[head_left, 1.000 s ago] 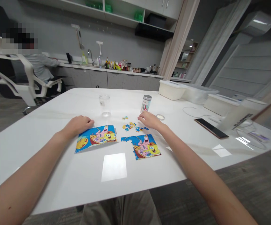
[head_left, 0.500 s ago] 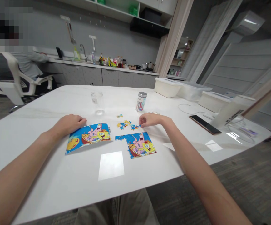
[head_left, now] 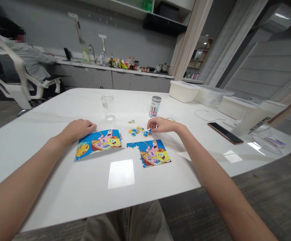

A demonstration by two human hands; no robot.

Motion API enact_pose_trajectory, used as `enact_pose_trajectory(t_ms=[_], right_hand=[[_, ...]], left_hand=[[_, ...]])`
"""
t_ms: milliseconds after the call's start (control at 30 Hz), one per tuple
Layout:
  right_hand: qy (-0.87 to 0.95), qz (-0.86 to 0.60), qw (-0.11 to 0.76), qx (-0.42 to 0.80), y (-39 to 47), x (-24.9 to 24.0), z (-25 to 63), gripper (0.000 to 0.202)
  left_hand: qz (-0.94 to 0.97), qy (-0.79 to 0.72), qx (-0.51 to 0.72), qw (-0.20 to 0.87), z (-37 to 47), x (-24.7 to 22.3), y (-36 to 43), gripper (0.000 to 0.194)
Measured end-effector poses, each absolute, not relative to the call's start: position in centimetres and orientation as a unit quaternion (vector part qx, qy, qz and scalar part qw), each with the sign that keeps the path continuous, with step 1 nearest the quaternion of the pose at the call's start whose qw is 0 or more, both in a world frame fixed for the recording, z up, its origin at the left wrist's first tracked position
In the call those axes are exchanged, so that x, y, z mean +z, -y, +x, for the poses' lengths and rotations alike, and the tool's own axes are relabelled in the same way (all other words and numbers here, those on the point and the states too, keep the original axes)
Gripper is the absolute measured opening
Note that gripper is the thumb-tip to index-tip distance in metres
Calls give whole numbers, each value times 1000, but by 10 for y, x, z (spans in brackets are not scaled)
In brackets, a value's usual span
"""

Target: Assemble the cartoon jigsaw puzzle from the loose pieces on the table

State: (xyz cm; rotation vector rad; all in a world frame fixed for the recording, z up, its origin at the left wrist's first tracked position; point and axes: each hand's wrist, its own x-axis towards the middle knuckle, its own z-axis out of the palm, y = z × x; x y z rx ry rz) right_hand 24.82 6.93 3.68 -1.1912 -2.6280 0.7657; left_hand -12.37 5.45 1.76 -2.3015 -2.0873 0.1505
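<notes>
My left hand has its fingers curled at the top left corner of a cartoon picture sheet, which bends up from the table. To the right of the sheet lies a partly joined puzzle of the same picture, its left side stepped and jagged. Behind it are several loose pieces, and a small piece lies farther back. My right hand hovers at the right end of the loose pieces with bent fingers; whether a piece is between them cannot be made out.
An open clear jar and a lidded can stand behind the pieces on the white table. A phone, cables and storage boxes are at the right. A person sits at the back left.
My right hand has lifted slightly and moved a little back from the right-hand loose pieces. The camera view has shifted slightly. My left hand stays at the sheet's corner.
</notes>
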Motion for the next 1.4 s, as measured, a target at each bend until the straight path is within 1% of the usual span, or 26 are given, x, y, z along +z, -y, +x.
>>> enact_pose_trajectory(t_ms=[33, 167, 267, 367, 600, 800, 1100, 1233, 1400], right_hand=[[873, -382, 87, 290, -66, 38, 244, 19], [830, -323, 101, 444, -51, 45, 228, 13], [807, -292, 90, 505, -42, 47, 218, 12], [795, -278, 79, 534, -38, 46, 213, 10], [798, -280, 67, 529, -39, 46, 215, 8], [786, -264, 58, 556, -35, 48, 214, 12], [806, -262, 41, 529, -34, 49, 214, 11], [819, -265, 53, 507, -34, 51, 214, 12], [816, -274, 48, 506, -35, 51, 215, 17]], left_hand=[[-739, 672, 51, 14, -124, 17, -55, 47], [-738, 672, 56, 8, -122, 19, -53, 45], [-737, 674, 55, 6, -119, 22, -50, 45], [-738, 673, 58, 7, -118, 23, -49, 44], [-744, 665, 54, 16, -119, 21, -51, 42], [-738, 673, 49, 13, -120, 21, -52, 46], [-742, 668, 37, 40, -122, 15, -54, 51], [-747, 663, 30, 46, -122, 15, -52, 50], [-750, 659, 21, 51, -123, 13, -52, 51]])
